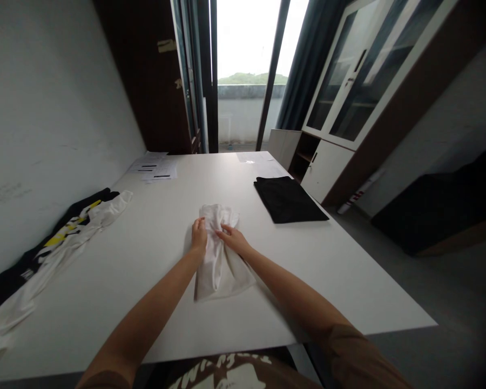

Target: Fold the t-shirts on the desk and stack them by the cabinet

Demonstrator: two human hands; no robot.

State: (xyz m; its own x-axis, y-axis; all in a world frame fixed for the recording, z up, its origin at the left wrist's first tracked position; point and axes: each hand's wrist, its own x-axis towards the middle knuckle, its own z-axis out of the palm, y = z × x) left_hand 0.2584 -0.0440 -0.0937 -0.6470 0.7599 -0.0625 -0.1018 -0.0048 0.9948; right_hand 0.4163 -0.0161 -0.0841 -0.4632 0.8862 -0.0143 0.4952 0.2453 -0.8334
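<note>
A white cloth, perhaps a folded garment [227,275], lies bunched on the table in front of me, with creases running down its middle. At its left edge is my left hand [199,235], with fingers closed on the fabric. My right hand [234,240] pinches the cloth near its upper middle, pulling up a fold between thumb and fingers. The lower part of the cloth spreads toward me, flat at its bottom edge. To the right, apart from both hands, lies a neatly folded black cloth [290,201].
The white table [154,313] bears papers [160,168] at the far left and clear sheets [259,162] at the far right. White and black clothes with yellow marks [68,232] lie along the left wall. A glass-door cabinet [348,81] stands beyond the right edge.
</note>
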